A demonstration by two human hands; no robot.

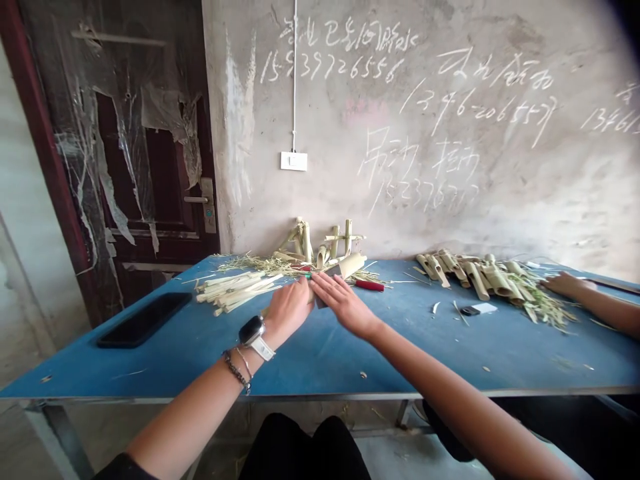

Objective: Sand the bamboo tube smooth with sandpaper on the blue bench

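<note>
From the head view, both hands meet at the far middle of the blue bench (320, 363). The left hand (289, 308), with a watch (253, 331) on its wrist, is curled with its back to the camera, so its fingers are hidden and I cannot tell whether they grip anything. The right hand (345, 303) lies with its fingers (327, 283) stretched out flat and narrow, pointing left and resting on a dark flat piece (320, 298) that shows between the two hands (it may be a blade, but too little shows to be sure). Just beyond it lies a short bamboo tube (351, 264), with a red-handled tool (370, 285) just beside it on the right and a heap of split strips (233, 291) near on the left. My judgement is that this work goes best if the dark piece is kept flat on the bench while it is gathered. The flat right fingers should press from above, not wrap an edge, and the left hand should close on the end nearest it, with both hands kept off any thin edge. Loose shavings lie all around and could let the piece skid, so a firm downward press seems wise. A dark phone (144, 319) lies well apart at the left. Far to the right another person's hand (565, 284) rests beside a second bamboo pile (480, 273), well away from these hands.
</note>
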